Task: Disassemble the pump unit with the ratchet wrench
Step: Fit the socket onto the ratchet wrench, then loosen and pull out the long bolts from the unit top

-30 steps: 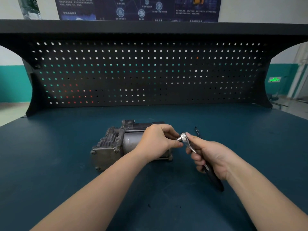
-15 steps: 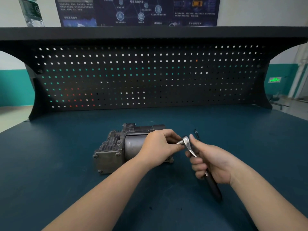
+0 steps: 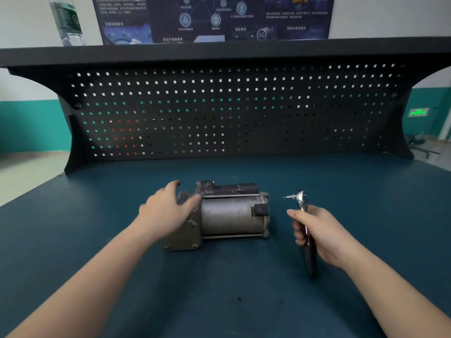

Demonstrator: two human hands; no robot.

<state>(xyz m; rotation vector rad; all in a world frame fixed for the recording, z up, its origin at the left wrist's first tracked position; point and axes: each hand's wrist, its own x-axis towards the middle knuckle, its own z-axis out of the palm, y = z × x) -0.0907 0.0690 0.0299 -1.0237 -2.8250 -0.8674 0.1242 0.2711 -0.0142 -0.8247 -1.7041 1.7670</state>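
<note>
Pump (image 3: pixel 229 215) — metal, on its side mid-bench (image 3: pixel 219 301); looks heavy, rigid, unlikely to slip; best steadied at the finned end block. Left hand (image 3: pixel 168 211) there, blurred, fingers spread, seemingly touching it. Right hand (image 3: pixel 317 232) just right of the pump, curled round the ratchet (image 3: pixel 301 203) handle, head up. Around: pegboard (image 3: pixel 231 113) behind, bottle (image 3: pixel 67 20) on the shelf — nothing obstructs.

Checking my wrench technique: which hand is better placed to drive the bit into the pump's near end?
Right. The right hand already grips the wrench, its bit pointing at the pump end facing it. The left hand is open on the pump's far end, likely steadying it.
</note>
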